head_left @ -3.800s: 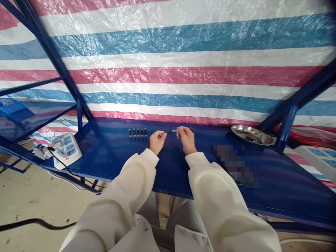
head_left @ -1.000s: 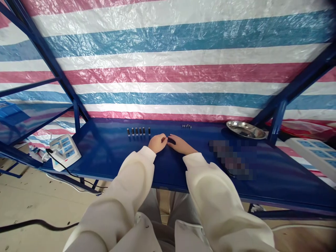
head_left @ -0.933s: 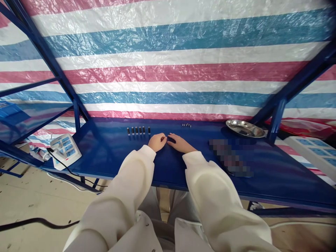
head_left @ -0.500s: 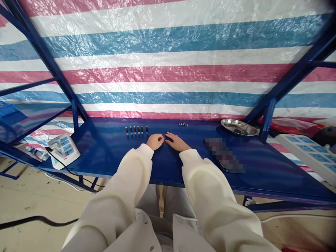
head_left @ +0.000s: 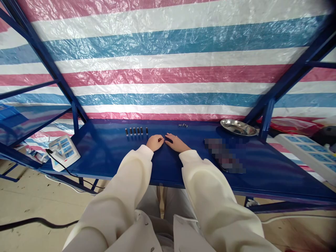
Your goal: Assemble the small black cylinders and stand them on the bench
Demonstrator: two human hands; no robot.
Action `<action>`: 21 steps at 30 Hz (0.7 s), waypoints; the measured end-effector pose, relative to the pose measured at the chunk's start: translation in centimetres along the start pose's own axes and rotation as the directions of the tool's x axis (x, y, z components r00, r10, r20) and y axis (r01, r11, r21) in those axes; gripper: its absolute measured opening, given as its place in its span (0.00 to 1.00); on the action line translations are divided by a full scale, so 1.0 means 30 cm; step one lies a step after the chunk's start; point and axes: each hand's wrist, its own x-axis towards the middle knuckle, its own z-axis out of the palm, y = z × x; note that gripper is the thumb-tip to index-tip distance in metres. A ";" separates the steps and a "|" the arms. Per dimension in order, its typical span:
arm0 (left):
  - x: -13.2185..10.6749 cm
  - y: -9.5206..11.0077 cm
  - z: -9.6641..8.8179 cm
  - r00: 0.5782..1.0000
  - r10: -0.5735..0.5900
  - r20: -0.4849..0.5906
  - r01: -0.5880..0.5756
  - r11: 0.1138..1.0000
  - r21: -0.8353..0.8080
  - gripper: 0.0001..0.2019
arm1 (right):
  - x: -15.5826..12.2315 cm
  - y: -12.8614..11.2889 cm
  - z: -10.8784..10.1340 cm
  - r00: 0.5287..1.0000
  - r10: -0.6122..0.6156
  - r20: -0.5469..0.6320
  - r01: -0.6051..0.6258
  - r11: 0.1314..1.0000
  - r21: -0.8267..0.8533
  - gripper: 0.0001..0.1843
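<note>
My left hand rests on the blue table with its fingers curled in and the thumb close to the forefinger. Whatever is inside that curl, if anything, is hidden. Just to its right lies my right hand, its fingers stretched out towards the left hand and nothing visible in them. A small gap separates the two. Behind and left of my left hand stands a row of several small black cylinders with light lower ends. Beyond my right hand sits a cluster of small shiny metal pieces, too small to name.
A shallow metal dish stands at the back right of the blue table. A blurred-out flat dark object lies nearer on the right. A white power strip with a black cable is at the left end, another power strip far right.
The view has shifted very slightly. Both hands and the things on the table stay where they were.
</note>
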 end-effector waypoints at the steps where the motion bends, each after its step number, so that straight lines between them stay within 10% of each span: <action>1: -0.001 0.000 0.000 1.000 0.002 -0.001 -0.002 1.000 0.001 0.09 | 0.000 -0.001 0.000 1.000 0.001 0.001 -0.001 1.000 -0.003 0.26; 21: -0.012 0.026 -0.020 0.996 0.060 -0.072 -0.061 0.998 -0.009 0.10 | -0.005 -0.017 -0.005 1.000 0.005 0.013 -0.004 0.999 -0.033 0.26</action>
